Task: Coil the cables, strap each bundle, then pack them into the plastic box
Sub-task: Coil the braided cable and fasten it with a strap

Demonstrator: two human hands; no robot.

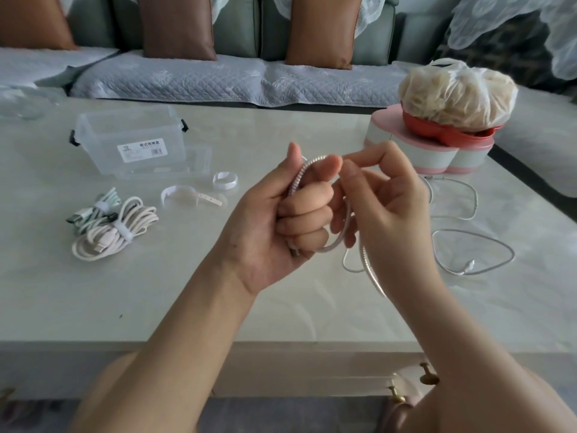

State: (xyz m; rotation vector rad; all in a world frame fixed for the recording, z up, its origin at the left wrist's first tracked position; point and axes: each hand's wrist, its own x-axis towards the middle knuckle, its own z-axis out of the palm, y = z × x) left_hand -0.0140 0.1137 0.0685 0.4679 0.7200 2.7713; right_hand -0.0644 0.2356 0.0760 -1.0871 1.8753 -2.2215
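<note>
Tabletop (187,292): carries it all within reach, with done work on the left and undone work on the right.
Box (103,151): clear plastic, open, at the far left. Nothing shows inside it, so packing looks not yet begun.
Loose cable (474,248): sprawled on the right, probably waiting its turn.
Bundles: one white (115,235) and one green (100,210), each strapped round the middle. They lie just before the box, likely parked for packing.
Left grip (281,220): fingers curled round the cable's loop, closed on it to keep the turns together.
Right grip (384,195): thumb and forefinger pinch the same cable at the top of the loop, seemingly feeding the next turn.
Cable (296,179): braided and silvery, held above the tabletop between both grips, with its tail hanging below the right one.
Straps: two white ones (224,180) (190,195), between the box and the grips — handy for the next bundle.
Label (140,150): white, on the box wall, with a logo, a line of Chinese characters and a barcode — too blurred to read surely.
</note>
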